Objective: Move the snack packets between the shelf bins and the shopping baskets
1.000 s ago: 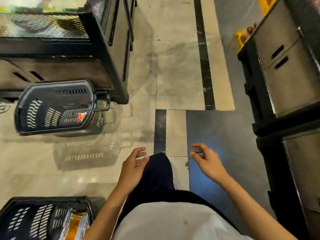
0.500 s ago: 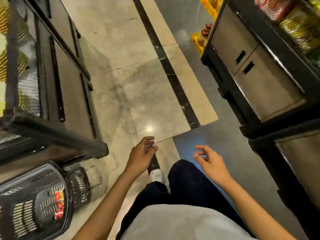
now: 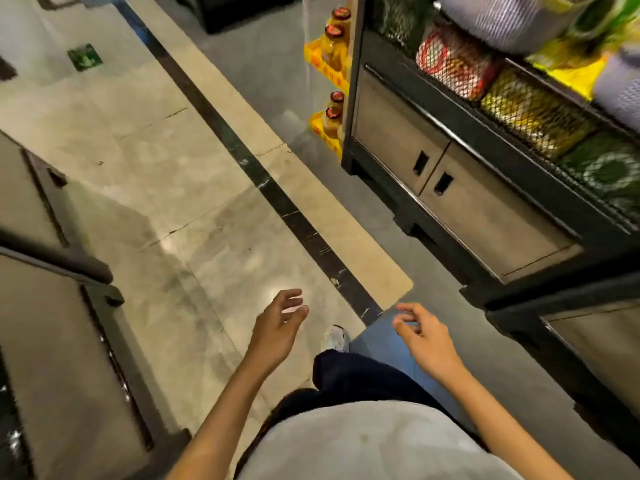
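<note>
My left hand (image 3: 277,329) hangs over the pale floor tiles, empty, fingers loosely spread. My right hand (image 3: 424,336) is beside it over the grey floor, also empty with curled, parted fingers. At the upper right, wire-mesh shelf bins (image 3: 540,112) hold snack packets: a red-and-white packet (image 3: 453,69), a yellow packet (image 3: 526,110) and a green packet (image 3: 606,168). Both hands are well below and left of those bins. No shopping basket is in view.
A dark shelf unit with grey cabinet doors (image 3: 460,181) stands to the right under the bins. Orange bottles in yellow trays (image 3: 332,74) sit at its far end. Another dark cabinet (image 3: 52,306) fills the left edge. My shoe (image 3: 337,337) steps on the aisle floor between them.
The view has swung right and upward: the baskets on the left have left the frame and the snack bins on the right have come in. Both hands stay empty in front of me.
</note>
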Demonstrator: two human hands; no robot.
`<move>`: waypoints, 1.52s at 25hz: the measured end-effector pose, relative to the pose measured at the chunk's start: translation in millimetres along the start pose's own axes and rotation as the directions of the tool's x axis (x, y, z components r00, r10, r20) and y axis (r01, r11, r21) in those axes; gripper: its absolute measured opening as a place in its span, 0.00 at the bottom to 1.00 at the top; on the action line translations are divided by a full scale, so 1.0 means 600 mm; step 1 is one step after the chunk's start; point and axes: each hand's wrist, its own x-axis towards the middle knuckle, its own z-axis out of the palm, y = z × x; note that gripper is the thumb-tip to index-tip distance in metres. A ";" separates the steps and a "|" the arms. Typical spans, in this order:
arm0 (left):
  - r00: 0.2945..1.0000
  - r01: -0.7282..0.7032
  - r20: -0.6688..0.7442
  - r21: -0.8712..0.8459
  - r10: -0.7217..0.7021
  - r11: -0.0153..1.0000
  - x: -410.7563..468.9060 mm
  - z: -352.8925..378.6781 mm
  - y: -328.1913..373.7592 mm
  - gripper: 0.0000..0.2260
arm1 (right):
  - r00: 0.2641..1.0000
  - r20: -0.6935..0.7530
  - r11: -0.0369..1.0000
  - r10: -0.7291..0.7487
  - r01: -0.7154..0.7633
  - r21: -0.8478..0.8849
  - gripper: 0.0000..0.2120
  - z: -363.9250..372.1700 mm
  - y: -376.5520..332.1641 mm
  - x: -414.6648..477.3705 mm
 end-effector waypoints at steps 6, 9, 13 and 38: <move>0.999 0.026 -0.024 -0.031 -0.027 0.999 0.187 -0.050 0.084 0.12 | 0.995 -0.043 0.996 -0.086 0.087 0.023 0.10 -0.042 -0.171 0.220; 1.000 0.000 0.018 -0.019 0.001 1.000 0.301 -0.057 0.132 0.10 | 0.995 -0.087 0.997 -0.047 0.052 0.055 0.09 -0.055 -0.209 0.319; 0.980 -0.119 0.164 0.017 0.115 0.993 0.504 -0.057 0.242 0.10 | 0.972 -0.219 0.983 0.079 -0.039 0.181 0.09 -0.080 -0.247 0.445; 0.221 -0.968 0.386 -0.028 0.896 0.251 1.008 0.209 1.071 0.17 | 0.776 -0.516 0.932 -0.363 0.297 -0.208 0.09 -0.723 -0.583 0.788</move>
